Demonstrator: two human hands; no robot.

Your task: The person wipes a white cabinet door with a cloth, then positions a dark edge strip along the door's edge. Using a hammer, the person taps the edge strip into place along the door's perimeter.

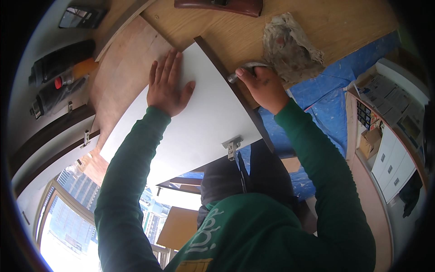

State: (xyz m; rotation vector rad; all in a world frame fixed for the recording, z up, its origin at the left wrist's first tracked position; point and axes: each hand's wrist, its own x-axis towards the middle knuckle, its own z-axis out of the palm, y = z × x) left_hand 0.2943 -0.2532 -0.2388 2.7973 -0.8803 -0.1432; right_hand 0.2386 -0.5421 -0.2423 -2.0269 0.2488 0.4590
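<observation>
A white cabinet door [199, 113] with a dark brown edge lies at a slant before me. Flat on its face, near the far left side, rests my left hand [167, 88], fingers stretched out and holding nothing. At the dark edge on the right, my right hand [267, 90] is closed round a small grey thing [250, 66] with a shiny rounded end. My fingers hide most of it, so its kind is unclear. A metal cabinet hinge [233, 144] is fixed near the door's close corner. Beyond my right hand lies a crumpled, stained rag [290, 50].
A wooden tabletop [204, 25] carries a dark red case [219, 5] at the far edge. Blue sheeting [326, 106] hangs to the right. Bottles [74, 72] and another hinged door [54, 158] are at left. White drawers [392, 165] stand far right.
</observation>
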